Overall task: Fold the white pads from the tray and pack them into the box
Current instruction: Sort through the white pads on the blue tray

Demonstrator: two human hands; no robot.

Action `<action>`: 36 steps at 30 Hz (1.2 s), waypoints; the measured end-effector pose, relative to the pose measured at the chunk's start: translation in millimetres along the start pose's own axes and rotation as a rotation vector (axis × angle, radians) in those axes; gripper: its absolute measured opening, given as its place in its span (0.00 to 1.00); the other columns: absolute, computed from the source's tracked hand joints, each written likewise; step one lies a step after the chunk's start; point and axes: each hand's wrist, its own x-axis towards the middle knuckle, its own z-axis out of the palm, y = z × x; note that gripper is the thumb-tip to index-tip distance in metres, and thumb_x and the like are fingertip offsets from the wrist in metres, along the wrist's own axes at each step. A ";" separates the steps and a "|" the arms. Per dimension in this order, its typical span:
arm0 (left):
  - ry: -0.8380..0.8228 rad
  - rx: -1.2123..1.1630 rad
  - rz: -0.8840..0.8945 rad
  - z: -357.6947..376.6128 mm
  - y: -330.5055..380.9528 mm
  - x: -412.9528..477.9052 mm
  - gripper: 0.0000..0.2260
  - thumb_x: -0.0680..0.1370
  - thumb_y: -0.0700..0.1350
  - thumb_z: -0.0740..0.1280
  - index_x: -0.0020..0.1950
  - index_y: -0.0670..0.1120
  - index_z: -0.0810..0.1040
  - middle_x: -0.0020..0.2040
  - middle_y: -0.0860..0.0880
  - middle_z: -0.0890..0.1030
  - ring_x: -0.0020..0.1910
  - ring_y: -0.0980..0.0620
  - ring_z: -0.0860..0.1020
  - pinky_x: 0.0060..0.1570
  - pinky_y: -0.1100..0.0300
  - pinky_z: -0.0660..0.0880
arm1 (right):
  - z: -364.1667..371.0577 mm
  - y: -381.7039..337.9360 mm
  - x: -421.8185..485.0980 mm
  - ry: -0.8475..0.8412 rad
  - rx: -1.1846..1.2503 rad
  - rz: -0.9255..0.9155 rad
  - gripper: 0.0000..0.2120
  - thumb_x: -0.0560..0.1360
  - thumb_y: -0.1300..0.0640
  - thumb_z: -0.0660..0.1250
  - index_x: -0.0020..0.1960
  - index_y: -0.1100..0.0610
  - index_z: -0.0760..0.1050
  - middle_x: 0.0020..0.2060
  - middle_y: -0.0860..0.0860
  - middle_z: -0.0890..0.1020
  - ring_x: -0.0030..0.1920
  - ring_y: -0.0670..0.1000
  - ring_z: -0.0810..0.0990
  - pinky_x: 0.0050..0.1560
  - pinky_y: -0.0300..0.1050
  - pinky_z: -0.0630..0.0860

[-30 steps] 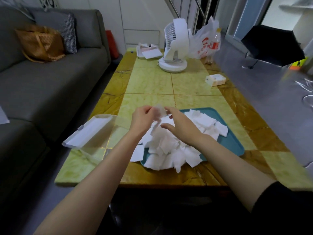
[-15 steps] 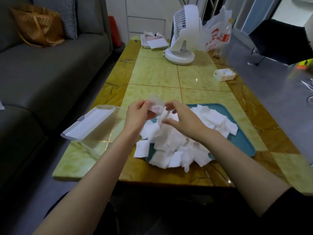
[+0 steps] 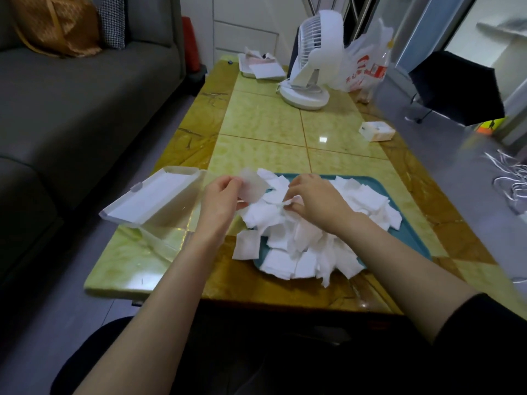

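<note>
**Operator:** Pads [image 3: 288, 232] lie heaped on the teal tray [image 3: 410, 238], some spilling over its near edge onto the table [image 3: 256, 129]. My left hand [image 3: 219, 201] has one pad [image 3: 252, 185] pinched between thumb and fingertips, lifted clear of the heap. My right hand [image 3: 316, 201] is down on the pile, thumb and forefinger closed on the corner of another pad.

**Observer:** Where is the box?

**Operator:** Just left of the tray: a clear box [image 3: 168, 223] with its white lid [image 3: 148, 199] hinged open. I can't see any pads inside it from here.

**Observer:** How would you do the fold well?

**Operator:** I'd judge it best to finish one pad at a time. The right hand should let go of the pile and take the free edge of the lifted pad, bring edge to edge, then press the crease flat before it goes in. These look thin and limp, so a loose pinch will let them droop or carry a second sheet along.

**Observer:** Any writing you can read?

**Operator:** Red print on the plastic bag [image 3: 365, 67] behind the fan [image 3: 313, 61], in Chinese characters; too small for me to read surely. The small white carton [image 3: 376, 132] shows nothing legible.
</note>
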 end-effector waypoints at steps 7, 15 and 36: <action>-0.029 0.136 0.038 0.0 -7.2 3.2 0.12 0.80 0.41 0.58 0.47 0.35 0.77 0.43 0.43 0.76 0.43 0.50 0.73 0.47 0.52 0.72 | -21.9 -3.9 -0.5 0.326 0.361 0.241 0.09 0.79 0.57 0.60 0.55 0.58 0.76 0.45 0.49 0.79 0.46 0.50 0.75 0.44 0.45 0.69; -0.057 0.095 0.053 15.1 -4.8 1.0 0.12 0.81 0.41 0.58 0.50 0.37 0.80 0.49 0.35 0.81 0.51 0.38 0.79 0.52 0.48 0.79 | -22.4 18.7 -11.2 0.165 0.386 0.402 0.06 0.77 0.56 0.63 0.43 0.56 0.73 0.32 0.47 0.74 0.34 0.50 0.73 0.34 0.43 0.67; -0.465 0.064 -0.206 67.9 -29.6 -13.4 0.12 0.80 0.40 0.56 0.40 0.44 0.76 0.46 0.43 0.77 0.49 0.46 0.75 0.61 0.50 0.74 | -15.2 56.4 -56.8 0.240 0.357 0.576 0.05 0.78 0.60 0.60 0.46 0.62 0.70 0.33 0.51 0.71 0.38 0.52 0.69 0.28 0.33 0.61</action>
